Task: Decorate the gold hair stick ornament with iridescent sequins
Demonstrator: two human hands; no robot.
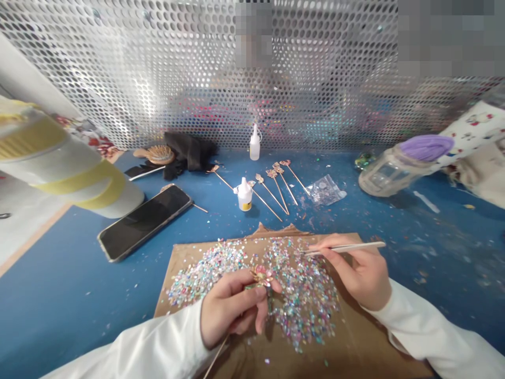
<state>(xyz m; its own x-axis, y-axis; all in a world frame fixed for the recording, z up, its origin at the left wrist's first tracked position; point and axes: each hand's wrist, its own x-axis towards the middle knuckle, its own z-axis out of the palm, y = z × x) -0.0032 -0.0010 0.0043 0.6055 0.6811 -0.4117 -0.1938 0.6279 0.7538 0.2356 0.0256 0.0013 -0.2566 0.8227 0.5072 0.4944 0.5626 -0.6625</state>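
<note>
Head cam: left hand (232, 308) pinches a gold-topped stick (258, 276) over glitter sequins (302, 295) on a cardboard sheet (355, 331), right hand (357, 271) pinches a slim pale stick (345, 248). Six-ish finished-looking sticks (272, 192) lie around a glue bottle (244, 195), loads of sequins left.

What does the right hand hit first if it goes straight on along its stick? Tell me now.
Probably the loose sequins, just beyond the tip of the thin white stick in the right hand. If it passes above them, the decorated pick in the left hand is next, though depth is unclear.
</note>
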